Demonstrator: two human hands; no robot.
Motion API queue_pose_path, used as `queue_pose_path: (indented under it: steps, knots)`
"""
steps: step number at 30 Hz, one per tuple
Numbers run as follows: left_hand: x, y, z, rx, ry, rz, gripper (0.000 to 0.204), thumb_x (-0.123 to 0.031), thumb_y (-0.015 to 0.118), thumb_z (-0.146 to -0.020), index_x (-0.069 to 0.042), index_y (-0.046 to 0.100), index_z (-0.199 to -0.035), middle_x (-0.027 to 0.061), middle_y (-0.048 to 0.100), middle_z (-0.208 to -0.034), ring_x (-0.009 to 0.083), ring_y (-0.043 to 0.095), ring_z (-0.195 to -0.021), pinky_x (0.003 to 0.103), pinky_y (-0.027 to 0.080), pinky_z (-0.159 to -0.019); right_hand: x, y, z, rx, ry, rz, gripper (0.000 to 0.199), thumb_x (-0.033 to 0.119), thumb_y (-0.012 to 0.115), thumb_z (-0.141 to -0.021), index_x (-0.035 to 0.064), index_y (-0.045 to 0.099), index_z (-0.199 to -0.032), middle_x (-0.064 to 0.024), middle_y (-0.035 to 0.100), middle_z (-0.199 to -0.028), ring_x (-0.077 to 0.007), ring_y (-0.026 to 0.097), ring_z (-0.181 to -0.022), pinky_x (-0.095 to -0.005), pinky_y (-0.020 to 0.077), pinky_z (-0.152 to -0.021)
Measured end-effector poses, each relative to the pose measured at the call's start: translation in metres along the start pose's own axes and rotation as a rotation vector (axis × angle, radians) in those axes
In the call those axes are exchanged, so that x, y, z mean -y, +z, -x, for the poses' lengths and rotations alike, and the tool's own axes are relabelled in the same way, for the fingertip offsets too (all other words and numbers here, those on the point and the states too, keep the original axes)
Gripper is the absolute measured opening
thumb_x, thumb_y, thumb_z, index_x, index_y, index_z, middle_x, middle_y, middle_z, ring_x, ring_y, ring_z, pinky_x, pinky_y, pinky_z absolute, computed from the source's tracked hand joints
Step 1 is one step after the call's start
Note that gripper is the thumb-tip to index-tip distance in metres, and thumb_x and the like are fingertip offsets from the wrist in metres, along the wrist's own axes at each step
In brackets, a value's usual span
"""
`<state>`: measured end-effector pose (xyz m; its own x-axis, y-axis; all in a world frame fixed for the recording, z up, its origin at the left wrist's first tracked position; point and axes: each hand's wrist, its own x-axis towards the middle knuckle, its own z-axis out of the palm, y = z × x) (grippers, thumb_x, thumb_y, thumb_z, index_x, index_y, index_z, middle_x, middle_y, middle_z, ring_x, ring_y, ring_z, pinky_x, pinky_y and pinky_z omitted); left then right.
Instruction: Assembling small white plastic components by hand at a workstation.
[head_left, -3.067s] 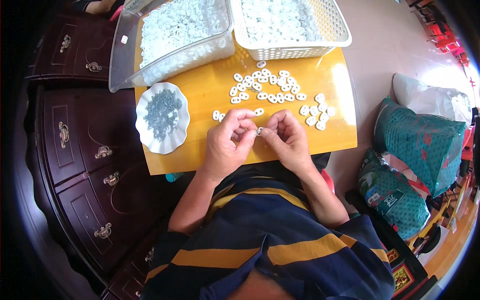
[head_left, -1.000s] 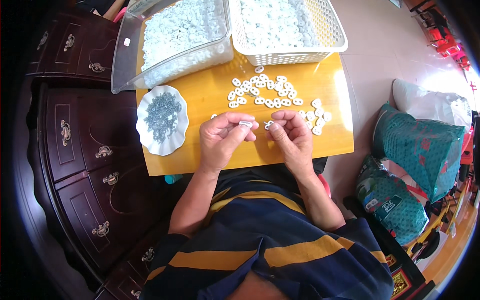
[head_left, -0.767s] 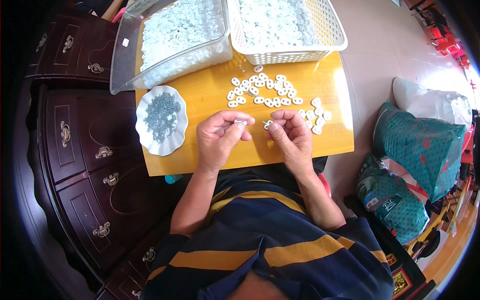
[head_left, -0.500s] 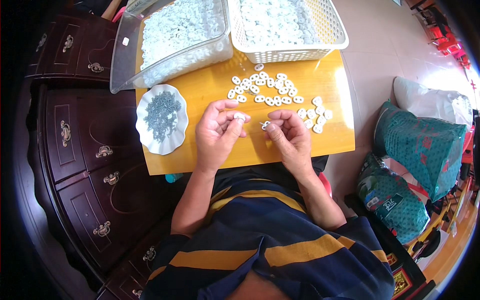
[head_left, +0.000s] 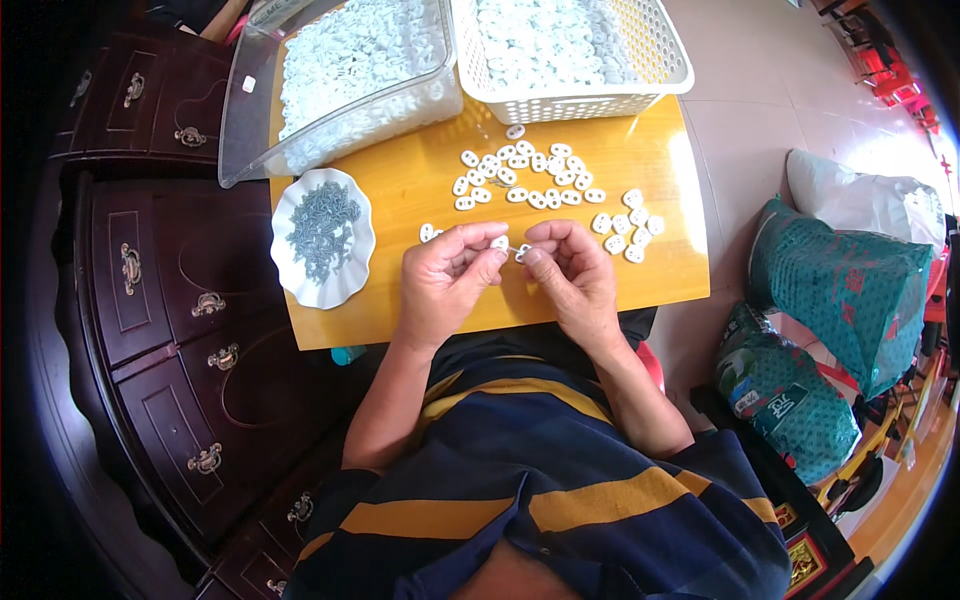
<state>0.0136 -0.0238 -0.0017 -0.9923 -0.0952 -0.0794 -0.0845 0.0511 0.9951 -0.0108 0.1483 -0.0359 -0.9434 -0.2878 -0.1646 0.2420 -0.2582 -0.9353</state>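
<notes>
Between the thumb and fingers of my left hand (head_left: 438, 285) is a small white two-hole plastic piece (head_left: 500, 243). My right hand (head_left: 577, 275) pinches another white two-hole piece (head_left: 523, 253), partly covered by its fingertips, with a thin metal bit showing at it. The two pieces meet or nearly meet in front of me; whether they touch I cannot tell. Beyond my hands lie several loose two-hole pieces (head_left: 537, 198), with a smaller group (head_left: 637, 217) to the right. A couple more white pieces (head_left: 427, 232) lie beside my left fingers.
A white scalloped dish (head_left: 357, 250) of small grey metal parts (head_left: 325, 228) stands at the left of the yellow table (head_left: 400, 180). At the back are a clear bin (head_left: 245, 130) and a white perforated basket (head_left: 600, 103), both full of white pieces. Dark drawers (head_left: 165, 290) flank the left; bags (head_left: 815, 290) sit right.
My left hand has moved slightly right and turned, bringing its white piece up to the one in my right hand. White pieces beside my left fingers have come into view.
</notes>
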Motion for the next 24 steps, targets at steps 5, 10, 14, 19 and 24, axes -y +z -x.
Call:
queue_pose_path:
  steps: [5, 10, 14, 19, 24]
  knots:
    - [0.0015, 0.0028, -0.0003, -0.026, 0.034, -0.026, 0.024, 0.002, 0.069, -0.092, 0.004, 0.068, -0.116, 0.0055, 0.073, -0.095, 0.007, 0.068, -0.078, 0.023, 0.057, -0.069, -0.0009, -0.0004, -0.0002, 0.01, 0.007, 0.02, 0.019, 0.003, 0.063, -0.099, 0.0003, 0.059, -0.117, -0.001, 0.065, -0.094, -0.0078, 0.062, -0.082, -0.0221, 0.0513, -0.075]
    - [0.0062, 0.0019, -0.0001, -0.016, 0.051, -0.022, 0.024, 0.002, 0.07, -0.092, 0.005, 0.068, -0.116, 0.0051, 0.073, -0.094, 0.0073, 0.068, -0.079, 0.022, 0.056, -0.07, -0.0016, 0.0006, -0.0003, 0.001, -0.001, 0.032, 0.019, 0.003, 0.064, -0.098, 0.0, 0.06, -0.116, -0.0006, 0.065, -0.094, -0.0075, 0.062, -0.082, -0.0219, 0.0515, -0.074]
    - [0.0039, 0.0018, 0.0006, -0.01, 0.041, -0.046, 0.022, 0.002, 0.07, -0.091, 0.004, 0.07, -0.114, 0.0057, 0.074, -0.095, 0.0079, 0.069, -0.079, 0.022, 0.056, -0.07, 0.0002, 0.0018, 0.0011, -0.003, 0.0, 0.062, 0.019, 0.003, 0.065, -0.098, -0.0012, 0.063, -0.116, -0.0005, 0.066, -0.096, -0.0062, 0.062, -0.082, -0.021, 0.0512, -0.074]
    - [0.0012, 0.0027, -0.0028, 0.006, 0.155, -0.194, 0.019, 0.003, 0.072, -0.089, 0.002, 0.073, -0.108, 0.0089, 0.074, -0.092, 0.0117, 0.071, -0.079, 0.023, 0.057, -0.07, 0.0019, 0.0002, 0.0007, 0.02, 0.0, 0.116, 0.016, 0.004, 0.066, -0.097, -0.0028, 0.067, -0.112, 0.0, 0.069, -0.093, -0.0047, 0.061, -0.081, -0.0198, 0.0504, -0.072]
    - [-0.003, -0.0009, -0.0039, 0.034, 0.212, -0.315, 0.017, 0.001, 0.071, -0.09, 0.002, 0.072, -0.107, 0.01, 0.073, -0.092, 0.0132, 0.072, -0.08, 0.024, 0.057, -0.069, 0.0055, 0.0, -0.0014, 0.012, 0.017, 0.139, 0.015, 0.008, 0.073, -0.092, -0.002, 0.071, -0.103, -0.0049, 0.075, -0.09, -0.0069, 0.067, -0.083, -0.0248, 0.0547, -0.076]
